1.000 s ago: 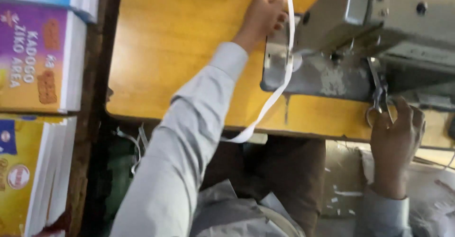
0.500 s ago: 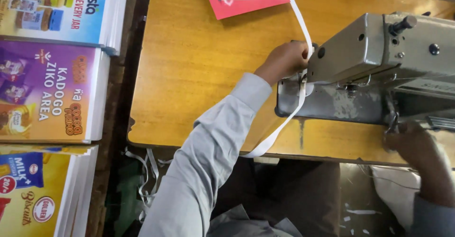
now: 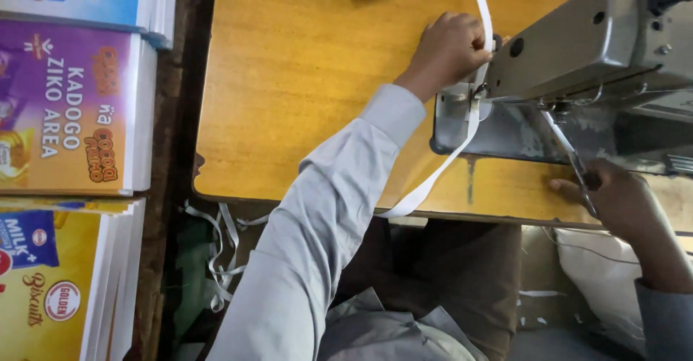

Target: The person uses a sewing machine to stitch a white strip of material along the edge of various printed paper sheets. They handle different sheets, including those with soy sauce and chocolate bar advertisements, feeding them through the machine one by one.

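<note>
A flat white ribbon (image 3: 473, 108) runs under the dull grey metal sewing machine (image 3: 577, 50) on the glossy wooden table (image 3: 303, 79); left hand (image 3: 447, 47) curled closed, pinching it at the machine's left end; right hand (image 3: 613, 195) grips thin metal scissors (image 3: 570, 159) below the machine; stacked printed posters (image 3: 72, 108) lie well left.

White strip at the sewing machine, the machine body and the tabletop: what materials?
White strip: likely woven fabric tape, matte, drapes limply off the edge. Sewing machine: painted metal, grey, worn, with screws. Tabletop: glossy orange-yellow surface, probably varnished wood or laminate.
</note>
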